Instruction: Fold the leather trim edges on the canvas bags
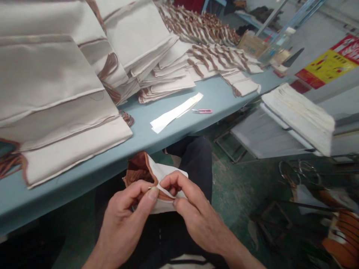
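Both my hands work over my lap, below the table's front edge. My left hand (126,213) pinches the brown-trimmed edge of a small cream cloth piece (157,177) between thumb and fingers. My right hand (190,207) grips the same piece from the right, fingers curled on its white fold. Brown strap material (137,170) bunches at the top of the piece.
A light blue table (157,127) carries tall stacks of cream cloth bags with brown trim (56,93); more lie in rows at the back (213,45). White paper strips (174,112) and pink snips (202,111) lie near the edge. A stack of sheets (300,116) sits right.
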### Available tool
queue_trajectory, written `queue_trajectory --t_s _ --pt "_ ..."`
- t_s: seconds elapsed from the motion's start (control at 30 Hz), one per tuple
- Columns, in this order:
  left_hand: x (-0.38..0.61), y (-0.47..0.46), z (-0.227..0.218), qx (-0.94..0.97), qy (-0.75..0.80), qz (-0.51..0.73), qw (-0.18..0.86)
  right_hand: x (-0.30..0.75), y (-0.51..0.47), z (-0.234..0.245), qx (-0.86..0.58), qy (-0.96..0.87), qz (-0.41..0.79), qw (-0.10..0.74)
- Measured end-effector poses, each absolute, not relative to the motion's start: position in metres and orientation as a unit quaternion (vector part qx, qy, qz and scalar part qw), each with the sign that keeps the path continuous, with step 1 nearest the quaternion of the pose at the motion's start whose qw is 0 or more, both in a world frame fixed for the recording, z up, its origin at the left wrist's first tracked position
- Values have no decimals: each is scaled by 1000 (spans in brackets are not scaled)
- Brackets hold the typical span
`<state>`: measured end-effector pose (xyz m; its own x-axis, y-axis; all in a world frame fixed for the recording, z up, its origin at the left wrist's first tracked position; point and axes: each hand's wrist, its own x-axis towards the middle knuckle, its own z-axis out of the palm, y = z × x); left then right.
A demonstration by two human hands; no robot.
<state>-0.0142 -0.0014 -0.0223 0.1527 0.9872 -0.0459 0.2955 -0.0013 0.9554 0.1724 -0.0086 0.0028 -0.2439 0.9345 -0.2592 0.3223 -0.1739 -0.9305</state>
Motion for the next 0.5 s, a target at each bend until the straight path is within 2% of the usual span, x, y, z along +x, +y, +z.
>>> queue_trajectory --t_s 0.1,0.27,0.4,0.5 --pt "-21 6 -21 600 517 375 482 171 -7 2 -533 -574 543 304" --pt "-31 19 -10 644 501 378 437 150 4 -1 -542 -520 549 367" --pt "-35 20 -7 647 519 377 412 143 9 -2 -546 -527 542 361" --pt "-35 18 -11 625 533 374 430 146 8 -3 -529 -547 536 365"
